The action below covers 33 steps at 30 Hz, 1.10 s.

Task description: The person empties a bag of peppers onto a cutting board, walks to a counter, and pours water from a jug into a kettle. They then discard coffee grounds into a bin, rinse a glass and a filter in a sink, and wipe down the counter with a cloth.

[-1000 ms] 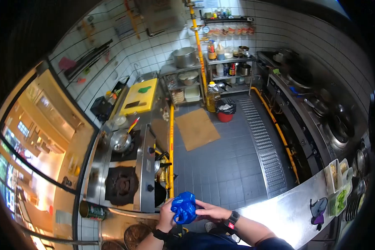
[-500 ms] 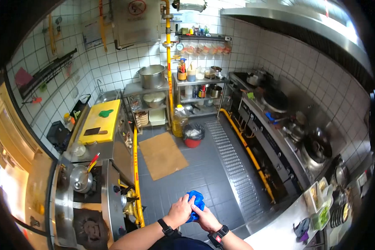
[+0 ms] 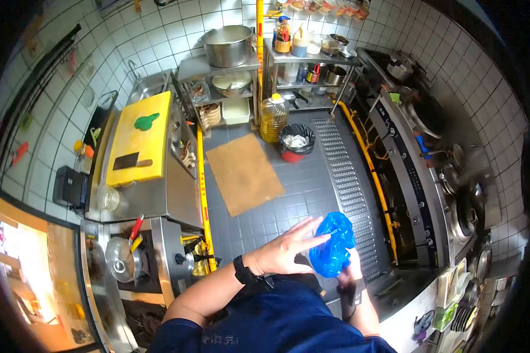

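A puffed, crumpled bundle of thin blue plastic [image 3: 332, 246] is in front of my body at the lower middle of the view. My right hand [image 3: 352, 267] grips it from the right and below, with most of its fingers hidden behind the plastic. Beside it, on the left, my left hand [image 3: 285, 248] has its fingers stretched out and spread, the tips right at the plastic's left edge. Both wrists wear black bands.
A brown mat [image 3: 245, 173] lies on the grey floor ahead, near a lined red bin [image 3: 292, 156] and an oil jug [image 3: 273, 119]. At left, a yellow cutting board [image 3: 136, 138] bears a cleaver [image 3: 133, 162] and green cloth. Stoves flank both sides.
Both hands and the blue plastic have moved right and up. My left hand has let go and spread its fingers; the plastic looks fuller. The view has tilted down and turned.
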Available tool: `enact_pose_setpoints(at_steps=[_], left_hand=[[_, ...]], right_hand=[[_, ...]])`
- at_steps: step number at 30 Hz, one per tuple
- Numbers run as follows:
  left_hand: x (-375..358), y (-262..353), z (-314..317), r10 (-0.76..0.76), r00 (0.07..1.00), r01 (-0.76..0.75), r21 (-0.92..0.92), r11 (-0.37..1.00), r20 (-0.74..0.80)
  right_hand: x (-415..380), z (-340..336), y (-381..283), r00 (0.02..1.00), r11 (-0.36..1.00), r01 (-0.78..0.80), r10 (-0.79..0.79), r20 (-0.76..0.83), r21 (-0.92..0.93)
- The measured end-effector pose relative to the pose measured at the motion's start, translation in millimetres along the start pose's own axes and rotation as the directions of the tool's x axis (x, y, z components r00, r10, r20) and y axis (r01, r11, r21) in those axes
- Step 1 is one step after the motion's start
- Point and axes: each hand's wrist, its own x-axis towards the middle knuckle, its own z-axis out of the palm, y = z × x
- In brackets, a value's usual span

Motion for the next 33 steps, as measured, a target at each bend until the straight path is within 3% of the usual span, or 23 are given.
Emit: enact_pose_setpoints(at_steps=[2, 4, 5, 7, 8, 9, 11, 13, 15, 16, 19, 20, 21, 23, 25, 27, 28, 33], left_hand=[[10, -25, -15, -0.046, 0.999, 0.046, -0.053, 0.998, 0.012], [25, -49, -34, -0.077, 0.997, 0.073, -0.121, 0.99, -0.03], [32, -63, -45, -0.084, 0.996, 0.081, -0.114, 0.99, -0.022], [48, -92, -68, -0.251, 0.968, 0.244, -0.152, 0.958, -0.023], [57, -106, -78, -0.284, 0.954, 0.27, -0.134, 0.953, -0.098], [64, -124, -88, -0.289, 0.951, 0.276, -0.124, 0.953, -0.112], [73, -157, -109, -0.404, 0.884, 0.386, -0.119, 0.915, -0.234], [90, -178, -139, -0.412, 0.822, 0.419, -0.071, 0.905, -0.393], [105, -198, -170, -0.536, 0.672, 0.513, -0.201, 0.835, -0.511], [112, -210, -184, -0.555, 0.601, 0.554, -0.2, 0.808, -0.576], [115, -252, -209, -0.521, 0.41, 0.581, -0.226, 0.782, -0.748], [118, -261, -218, -0.529, 0.37, 0.575, -0.259, 0.776, -0.763], [119, -271, -227, -0.519, 0.36, 0.565, -0.262, 0.782, -0.775], [121, -293, -247, -0.591, 0.379, 0.677, -0.222, 0.702, -0.712], [132, -307, -275, -0.629, 0.382, 0.681, -0.254, 0.687, -0.677], [139, -330, -298, -0.539, 0.445, 0.644, -0.163, 0.747, -0.715], [141, -341, -317, -0.519, 0.527, 0.608, -0.129, 0.784, -0.672], [164, -383, -403, -0.434, 0.678, 0.557, 0.029, 0.83, -0.594]], right_hand=[[37, 18, -7, 1.0, 1.0, 0.004, -0.004, 0.025, -0.011], [77, 49, -16, 0.972, 0.963, -0.098, 0.146, 0.184, -0.25], [101, 58, -20, 0.959, 0.955, -0.175, 0.221, 0.179, -0.241], [155, 73, -23, 0.935, 0.873, -0.078, 0.231, 0.268, -0.481], [185, 76, -21, 0.906, 0.899, -0.035, 0.213, 0.366, -0.437], [219, 73, -14, 0.906, 0.9, -0.086, 0.249, 0.343, -0.427], [262, 111, -28, 0.922, 0.812, -0.08, 0.281, 0.268, -0.578], [305, 136, -39, 0.925, 0.812, -0.043, 0.252, 0.284, -0.582], [342, 166, -60, 0.856, 0.905, -0.304, 0.397, 0.331, -0.298], [357, 186, -76, 0.798, 0.892, -0.38, 0.449, 0.403, -0.244], [394, 236, -95, 0.746, 0.874, -0.224, 0.439, 0.501, -0.432], [416, 241, -90, 0.729, 0.799, -0.055, 0.441, 0.523, -0.598], [433, 254, -94, 0.714, 0.718, 0.012, 0.481, 0.508, -0.696], [465, 276, -93, 0.761, 0.556, 0.133, 0.473, 0.445, -0.82], [492, 302, -92, 0.795, 0.541, 0.181, 0.411, 0.446, -0.821], [531, 312, -77, 0.779, 0.536, 0.209, 0.414, 0.47, -0.818], [544, 325, -78, 0.799, 0.527, 0.278, 0.338, 0.498, -0.803], [610, 379, -82, 0.848, 0.511, 0.352, 0.181, 0.498, -0.784]])
